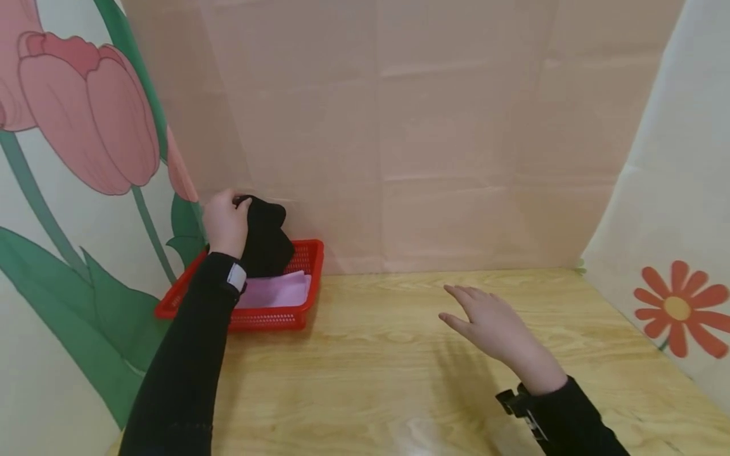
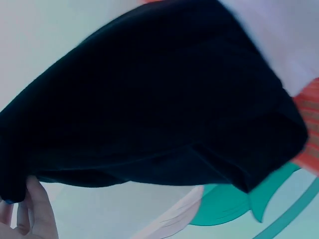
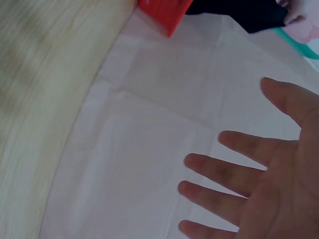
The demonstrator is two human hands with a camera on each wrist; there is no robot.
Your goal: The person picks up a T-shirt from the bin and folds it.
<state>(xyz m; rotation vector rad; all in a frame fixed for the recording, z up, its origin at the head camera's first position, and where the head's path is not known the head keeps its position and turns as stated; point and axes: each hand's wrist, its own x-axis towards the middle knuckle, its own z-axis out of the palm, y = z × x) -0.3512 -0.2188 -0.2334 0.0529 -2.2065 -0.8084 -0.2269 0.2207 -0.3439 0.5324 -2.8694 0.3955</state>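
Note:
A piece of black cloth (image 1: 265,244) hangs from my left hand (image 1: 225,223), which pinches it by its upper edge above the red plastic basket (image 1: 274,318). In the left wrist view the dark cloth (image 2: 149,99) fills most of the picture, and its lower end lies near the basket's red wall. Folded pink cloth (image 1: 272,292) lies inside the basket. Over the right part of the table my right hand (image 1: 495,326) is held in the air, fingers spread and straight, holding nothing. The right wrist view shows its palm (image 3: 279,199) and separated fingers.
The light wood table (image 1: 365,367) runs up to a pinkish covering (image 1: 433,145) at the back. A sheet with printed tulips (image 1: 91,120) stands at the left, and one with a red flower (image 1: 678,308) at the right.

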